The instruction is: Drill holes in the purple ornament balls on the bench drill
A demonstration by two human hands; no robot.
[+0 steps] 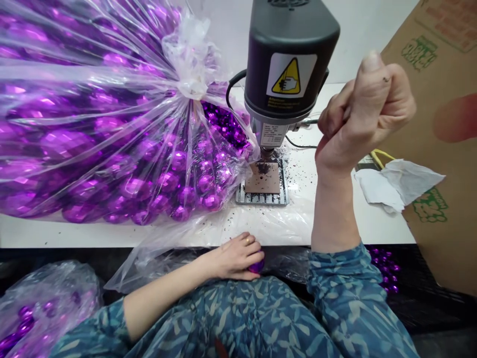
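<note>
A shiny purple faceted ball (256,266) is held in my left hand (238,257), low at the table's front edge, and the fingers cover most of it. My right hand (367,107) is raised and closed around the end of a lever (312,122) on the side of a black drill press (290,64). Below the press head lies a brown square board (262,185) with a small hole, on a slotted metal base (263,200). Dark shavings are scattered over the board and around it.
A large clear bag of purple balls (112,149), tied at the neck, fills the left of the white table (22,233). Crumpled white paper (380,191) lies beside a cardboard box (447,209) at right. Another bag with purple balls (55,303) sits lower left.
</note>
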